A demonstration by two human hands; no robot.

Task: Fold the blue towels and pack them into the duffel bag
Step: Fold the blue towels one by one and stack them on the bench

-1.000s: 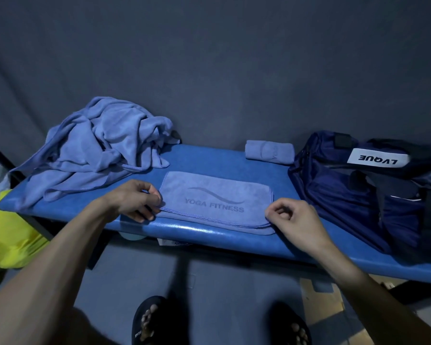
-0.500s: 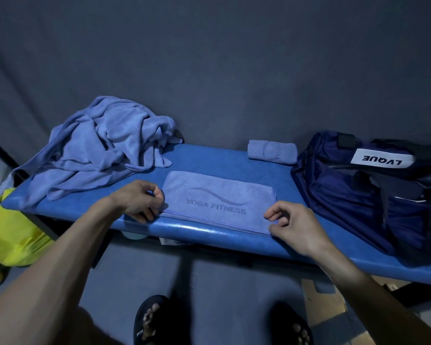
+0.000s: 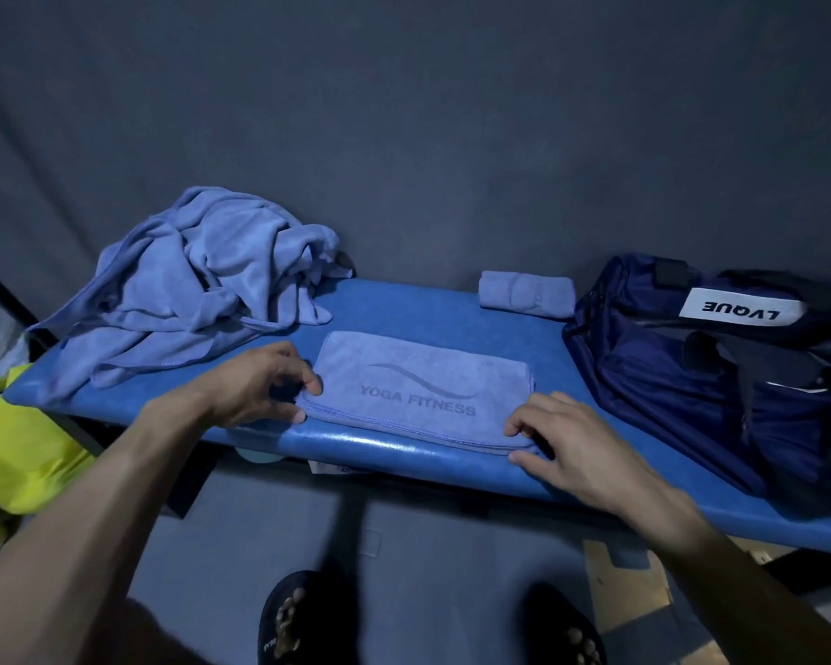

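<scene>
- Head view: a folded towel [image 3: 418,388] printed YOGA FITNESS lies flat near the front edge of the blue bench [image 3: 433,304], between the two hands.
- The left hand [image 3: 255,386] sits at the towel's left end, its curled fingers and thumb pinching the near left corner; the fingertips [image 3: 314,386] touch the cloth edge.
- The right hand [image 3: 576,443] is at the near right corner, palm down, fingers spread and only slightly bent; the thumb lies along the front edge and the fingertips [image 3: 512,428] rest on the top layer. Whether it has hold of the corner or just presses it, I cannot tell.
- Both forearms reach in from below, the left from the lower left, the right from the lower right, wrists low over the bench edge.
- A heap of unfolded towels [image 3: 202,285] lies at the bench's left end, behind the left hand.
- A rolled towel [image 3: 526,294] lies at the back of the bench, just beside the duffel bag [image 3: 692,376].
- The bag sits at the right end, marked LVQUE, apart from the right hand.
- Yellow cloth [image 3: 15,453] hangs left of the bench.
</scene>
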